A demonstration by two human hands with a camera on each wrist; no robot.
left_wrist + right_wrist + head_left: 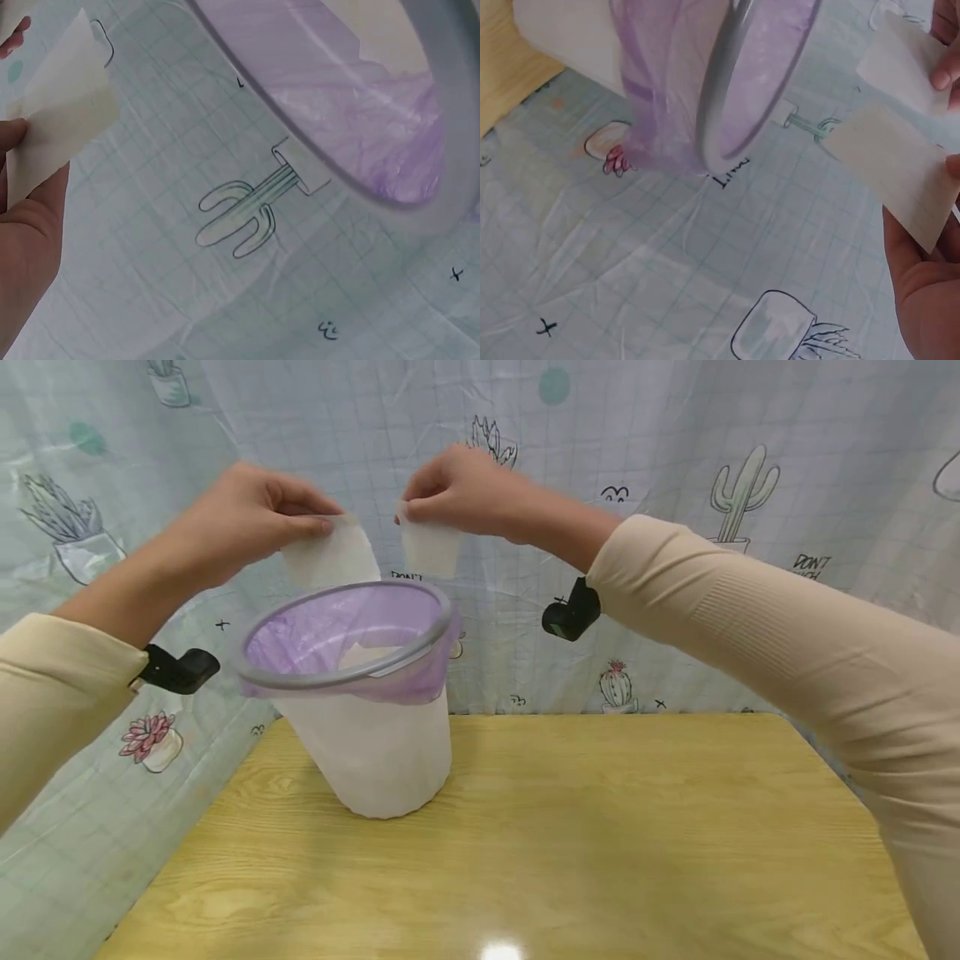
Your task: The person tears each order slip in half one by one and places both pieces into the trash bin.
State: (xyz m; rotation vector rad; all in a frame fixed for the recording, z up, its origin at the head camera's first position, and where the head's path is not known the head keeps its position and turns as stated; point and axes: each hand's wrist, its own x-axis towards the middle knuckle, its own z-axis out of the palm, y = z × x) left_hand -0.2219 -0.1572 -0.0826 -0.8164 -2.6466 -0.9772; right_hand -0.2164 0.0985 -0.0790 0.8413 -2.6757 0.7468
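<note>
Above the far rim of a white trash can (375,752), my left hand (255,522) pinches a piece of white paper (337,556) between thumb and fingers. To its right, my right hand (465,493) pinches a second, smaller-looking paper piece (431,547). In the right wrist view the right hand's paper (896,165) shows faint ruled lines, and the two pieces are apart. A purple bag (300,627) lines the can and folds over outside, under a grey ring (337,677). Inside the can lies some pale paper (363,654); its lower part is hidden.
The can stands, slightly tilted in view, at the far left of a yellow wood-grain table (600,827). Behind it hangs a grid-patterned curtain (525,635) with cactus drawings. Black wrist cameras (573,610) sit at both sleeves.
</note>
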